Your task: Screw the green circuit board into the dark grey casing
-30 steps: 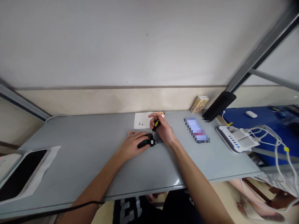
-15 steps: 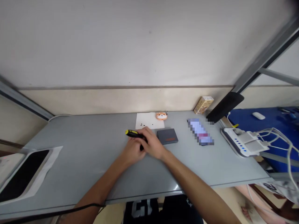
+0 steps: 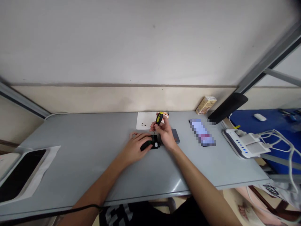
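Black and yellow, the screwdriver [image 3: 159, 118] stands nearly upright in the right hand [image 3: 166, 133], its fingers closed around the handle and the thin shaft pointing down into a black device [image 3: 155, 145]. Whether the tip is seated is too small to tell. That device lies on the grey desk [image 3: 98, 138], in front of the person; the left hand [image 3: 137, 145] is wrapped over its left part, thumb on the near side, leaving no visible gap.

With the tip working so near those left fingers, a slip under downward force could jab them or scratch the casing; a tilted shaft would be the likely cause. Should the left hold loosen, the device might twist along with the turning tool.

Just beyond, on white paper [image 3: 142, 117], sit small dark bits [image 3: 143, 125], probably screws. A sleeve-free forearm is little danger, but a knuckle dragging the sheet could scatter them. Close by the right wrist is a dark grey box [image 3: 176, 136], easily nudged if that hand swings outward.
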A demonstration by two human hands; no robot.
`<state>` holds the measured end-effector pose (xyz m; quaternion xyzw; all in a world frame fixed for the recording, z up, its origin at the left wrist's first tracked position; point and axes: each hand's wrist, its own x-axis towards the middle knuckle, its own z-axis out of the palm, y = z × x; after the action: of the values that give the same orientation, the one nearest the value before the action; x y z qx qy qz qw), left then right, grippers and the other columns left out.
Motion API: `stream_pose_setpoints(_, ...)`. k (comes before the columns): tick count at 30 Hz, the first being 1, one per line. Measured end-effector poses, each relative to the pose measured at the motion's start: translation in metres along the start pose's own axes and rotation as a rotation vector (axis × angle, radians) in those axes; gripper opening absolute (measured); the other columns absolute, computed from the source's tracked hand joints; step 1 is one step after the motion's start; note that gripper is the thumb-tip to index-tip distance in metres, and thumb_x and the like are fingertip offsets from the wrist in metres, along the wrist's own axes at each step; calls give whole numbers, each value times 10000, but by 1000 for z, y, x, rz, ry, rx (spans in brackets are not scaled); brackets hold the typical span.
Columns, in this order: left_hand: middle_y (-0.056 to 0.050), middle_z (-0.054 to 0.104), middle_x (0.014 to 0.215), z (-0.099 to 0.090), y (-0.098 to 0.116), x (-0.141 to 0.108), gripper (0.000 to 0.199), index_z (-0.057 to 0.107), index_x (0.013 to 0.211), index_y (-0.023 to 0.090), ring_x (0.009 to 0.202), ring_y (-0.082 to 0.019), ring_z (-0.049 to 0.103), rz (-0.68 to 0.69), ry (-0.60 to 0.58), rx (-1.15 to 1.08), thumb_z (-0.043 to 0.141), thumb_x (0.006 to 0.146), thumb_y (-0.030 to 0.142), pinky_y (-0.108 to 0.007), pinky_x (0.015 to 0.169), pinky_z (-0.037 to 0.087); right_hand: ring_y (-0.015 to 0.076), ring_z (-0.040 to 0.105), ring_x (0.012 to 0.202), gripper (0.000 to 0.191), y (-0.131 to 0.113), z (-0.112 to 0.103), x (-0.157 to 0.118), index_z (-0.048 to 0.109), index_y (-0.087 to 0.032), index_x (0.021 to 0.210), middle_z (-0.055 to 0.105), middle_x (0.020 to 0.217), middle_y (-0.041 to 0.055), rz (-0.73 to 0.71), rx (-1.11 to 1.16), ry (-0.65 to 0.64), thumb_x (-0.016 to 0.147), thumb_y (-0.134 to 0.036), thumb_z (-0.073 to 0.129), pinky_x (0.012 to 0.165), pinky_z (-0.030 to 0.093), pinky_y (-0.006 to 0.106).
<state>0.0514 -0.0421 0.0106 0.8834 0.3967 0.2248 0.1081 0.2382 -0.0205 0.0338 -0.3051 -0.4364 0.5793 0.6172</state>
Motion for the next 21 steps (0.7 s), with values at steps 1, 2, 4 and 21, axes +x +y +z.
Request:
stream_pose_setpoints(1, -51, 693, 1334, 0, 0, 0, 193, 687, 1151, 286, 1235, -260, 632, 8, -11, 9, 570, 1017, 361, -484, 1116, 362, 148, 637, 744, 431, -2, -1, 1, 501, -298, 1215, 644, 839, -41, -4, 48, 31, 859, -341, 739, 809, 506, 330)
stream_pose_setpoints(2, -54, 685, 1345, -1, -1, 0, 205, 690, 1165, 292, 1233, -263, 630, 15, -20, 19, 576, 1015, 374, -486, 1115, 363, 146, 639, 733, 382, -5, -2, 3, 511, -293, 1160, 626, 814, -48, -11, 102, 66, 859, -339, 740, 804, 506, 326)
stream_pose_setpoints(4, -59, 670, 1367, -1, -1, 0, 231, 688, 1191, 301, 1231, -267, 626, 26, -33, 37, 587, 1010, 403, -493, 1115, 357, 145, 632, 700, 289, -11, -6, 8, 519, -279, 1054, 561, 734, -61, -21, 203, 137, 881, -401, 715, 787, 507, 321)
stream_pose_setpoints(21, -66, 657, 1373, -2, 1, 1, 273, 682, 1246, 311, 1244, -269, 613, 74, -57, 82, 553, 1034, 424, -486, 1089, 371, 145, 746, 947, 444, -11, -34, 19, 395, -321, 1092, 630, 945, -64, -241, 57, 392, 837, -359, 757, 935, 564, 347)
